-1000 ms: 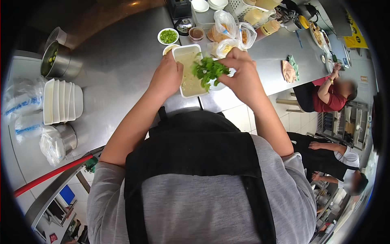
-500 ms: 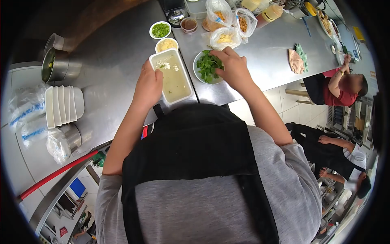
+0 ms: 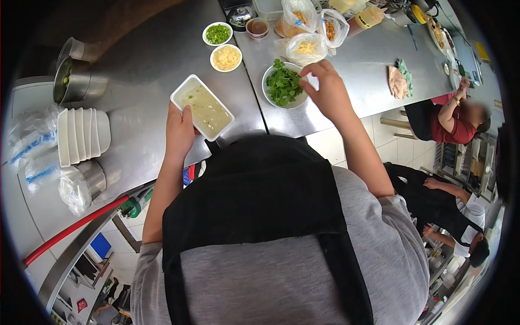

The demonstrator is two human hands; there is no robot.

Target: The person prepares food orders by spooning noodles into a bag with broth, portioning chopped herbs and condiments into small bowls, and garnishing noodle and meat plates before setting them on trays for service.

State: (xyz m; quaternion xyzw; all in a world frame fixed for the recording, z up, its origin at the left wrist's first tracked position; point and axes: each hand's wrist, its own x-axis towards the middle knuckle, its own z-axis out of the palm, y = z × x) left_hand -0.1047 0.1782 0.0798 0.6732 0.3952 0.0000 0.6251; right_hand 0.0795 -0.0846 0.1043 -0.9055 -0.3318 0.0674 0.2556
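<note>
My left hand [image 3: 180,130] grips a white rectangular container [image 3: 187,81] by its left side, thumb over the rim. Pale, clear broth [image 3: 210,115] with small green bits and pale flecks fills part of it, and the container is turned at an angle. My right hand [image 3: 327,92] is at the right rim of a round white bowl [image 3: 265,96] of leafy green herbs [image 3: 284,84]. Its thumb and index finger curve with a gap between them, and no herb shows there. Behind the container are a small bowl of chopped green onion [image 3: 218,34] and one of minced garlic [image 3: 226,57].
Opened plastic bags [image 3: 307,50] of toppings, a sauce cup [image 3: 257,27] and a squeeze bottle [image 3: 366,19] stand at the back. Stacked white containers [image 3: 81,138] and metal pots [image 3: 73,81] are at left. Folded cloths [image 3: 399,81] lie at right; two people [image 3: 452,116] are beyond.
My left hand has moved the container left and turned it, away from the garlic bowl. My right hand has drawn back from over the herbs to the bowl's right edge.
</note>
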